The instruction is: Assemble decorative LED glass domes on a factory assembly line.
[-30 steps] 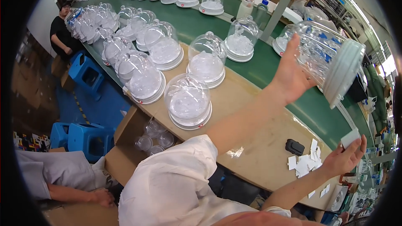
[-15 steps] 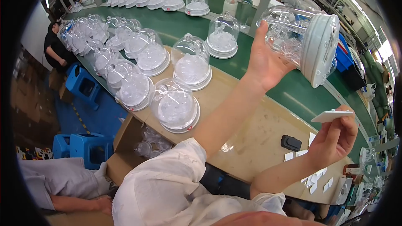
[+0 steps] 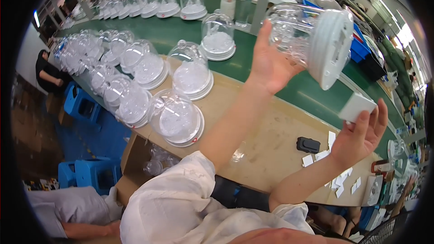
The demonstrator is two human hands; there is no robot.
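Note:
Raised over the far side of the bench, my left hand [image 3: 270, 65] grips a clear glass dome [image 3: 294, 29] tipped on its side. Its round white base [image 3: 332, 47] points right, with the underside partly showing; clear pieces sit inside the dome. To the right and lower, my right hand [image 3: 359, 131] pinches a small white square plate [image 3: 357, 107] between thumb and fingers, apart from the base. Below it on the bench lie a small black box-shaped device [image 3: 308, 144] and several white flat pieces [image 3: 339, 180].
Many glass domes on white bases [image 3: 176, 117] stand along the left of the bench and in a far row [image 3: 193, 4]. A jar [image 3: 228, 4] and a bottle [image 3: 244, 7] stand behind. A cardboard box [image 3: 131, 162] with clear domes, blue stools [image 3: 97, 174] and people are at left.
The white plate has turned from nearly edge-on to showing its flat face. The held dome sits slightly further left in view, and the whole scene has shifted left with my head.

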